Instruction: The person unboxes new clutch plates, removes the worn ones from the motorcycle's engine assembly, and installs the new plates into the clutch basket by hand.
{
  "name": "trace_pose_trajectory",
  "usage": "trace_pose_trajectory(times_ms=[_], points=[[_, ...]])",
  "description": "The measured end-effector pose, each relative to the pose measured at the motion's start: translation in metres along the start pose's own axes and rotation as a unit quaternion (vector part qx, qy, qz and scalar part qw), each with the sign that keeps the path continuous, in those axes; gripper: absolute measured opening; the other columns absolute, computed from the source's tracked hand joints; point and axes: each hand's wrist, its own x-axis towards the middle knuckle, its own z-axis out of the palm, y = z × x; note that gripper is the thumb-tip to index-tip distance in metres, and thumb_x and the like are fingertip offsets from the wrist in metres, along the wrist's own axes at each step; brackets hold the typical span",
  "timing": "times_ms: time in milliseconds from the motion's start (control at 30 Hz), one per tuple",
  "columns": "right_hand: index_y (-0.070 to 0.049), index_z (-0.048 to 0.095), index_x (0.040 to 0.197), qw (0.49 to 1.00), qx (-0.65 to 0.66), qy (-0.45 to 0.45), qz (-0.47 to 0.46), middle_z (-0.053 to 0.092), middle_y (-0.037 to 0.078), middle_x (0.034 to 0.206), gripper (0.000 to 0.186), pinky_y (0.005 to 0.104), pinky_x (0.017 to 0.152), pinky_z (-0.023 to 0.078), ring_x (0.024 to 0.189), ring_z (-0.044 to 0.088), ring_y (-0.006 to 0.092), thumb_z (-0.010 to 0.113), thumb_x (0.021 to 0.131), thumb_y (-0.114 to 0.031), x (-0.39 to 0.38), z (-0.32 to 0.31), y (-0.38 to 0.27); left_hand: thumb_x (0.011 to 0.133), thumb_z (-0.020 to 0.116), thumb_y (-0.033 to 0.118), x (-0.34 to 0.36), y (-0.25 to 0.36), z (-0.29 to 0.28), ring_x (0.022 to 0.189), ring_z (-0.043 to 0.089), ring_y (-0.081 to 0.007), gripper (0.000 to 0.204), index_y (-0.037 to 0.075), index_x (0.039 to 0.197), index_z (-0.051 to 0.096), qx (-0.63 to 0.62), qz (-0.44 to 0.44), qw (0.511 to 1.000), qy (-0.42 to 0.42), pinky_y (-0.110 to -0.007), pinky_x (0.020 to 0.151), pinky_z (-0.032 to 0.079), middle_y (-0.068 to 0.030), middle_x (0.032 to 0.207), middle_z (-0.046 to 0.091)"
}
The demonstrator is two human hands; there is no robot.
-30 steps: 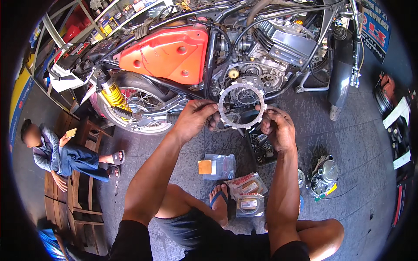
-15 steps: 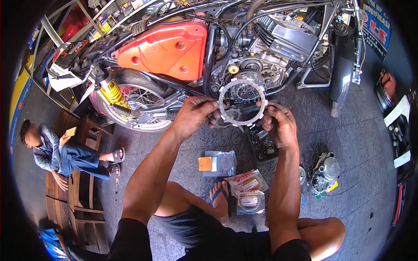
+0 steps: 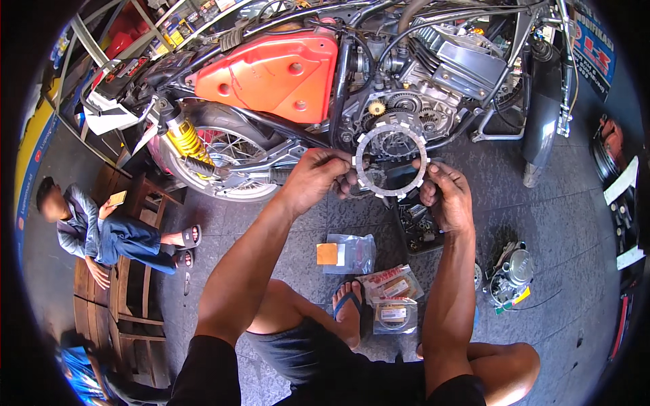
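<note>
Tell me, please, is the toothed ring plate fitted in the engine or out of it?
Out: both hands hold the ring plate up before the open engine.

I see the ring (image 3: 391,160) between my left hand (image 3: 317,179) and right hand (image 3: 448,199), just before the engine (image 3: 433,88). Packets (image 3: 389,298) lie on the floor (image 3: 555,223) below my hands; a cover (image 3: 511,274) sits to their right, a bench (image 3: 115,291) far left.
</note>
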Motion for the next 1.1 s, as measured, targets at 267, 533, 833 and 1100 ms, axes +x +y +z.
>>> trace_pose_trajectory(times_ms=[267,533,833,1100], points=[[0.002,0.069,0.108,1.000,-0.012,0.002,-0.005,0.048,-0.003,0.061,0.029,0.0217,0.049,0.029,0.052,0.038,0.0056,0.057,0.097,-0.022,0.0002,-0.0013,0.0037,0.094,0.049,0.011,-0.0006,0.0009,0.0017,0.067,0.061,-0.0132,0.026,-0.002,0.102,0.069,0.017,0.005,1.000,0.004,-0.027,0.059,0.052,-0.0070,0.080,0.065],[0.000,0.069,0.101,0.999,-0.041,-0.002,0.000,0.049,-0.004,0.061,0.029,0.0216,0.049,0.031,0.051,0.040,0.0053,0.060,0.097,-0.028,-0.0008,-0.0017,0.0053,0.094,0.050,0.012,-0.0014,0.0033,0.0036,0.067,0.059,-0.0114,0.026,-0.002,0.103,0.070,0.020,0.013,1.000,0.000,-0.026,0.057,0.049,-0.0053,0.078,0.065],[-0.002,0.069,0.098,0.998,-0.069,0.010,0.006,0.049,-0.004,0.062,0.029,0.0208,0.047,0.030,0.051,0.040,0.0043,0.060,0.097,-0.029,-0.0023,0.0015,0.0034,0.097,0.056,0.017,-0.0004,0.0027,0.0053,0.062,0.057,-0.0101,0.024,-0.001,0.104,0.070,0.072,0.024,0.997,0.010,-0.025,0.055,0.047,-0.0031,0.072,0.062],[0.001,0.068,0.110,0.999,-0.044,0.006,0.000,0.066,0.005,0.077,0.026,0.0224,0.053,0.046,0.061,0.057,0.0091,0.059,0.096,-0.020,-0.0034,0.0014,0.0000,0.097,0.057,0.014,-0.0013,0.0043,0.0076,0.071,0.064,-0.0124,0.024,-0.001,0.113,0.066,0.020,-0.001,0.999,0.031,-0.026,0.060,0.052,-0.0077,0.084,0.068]])
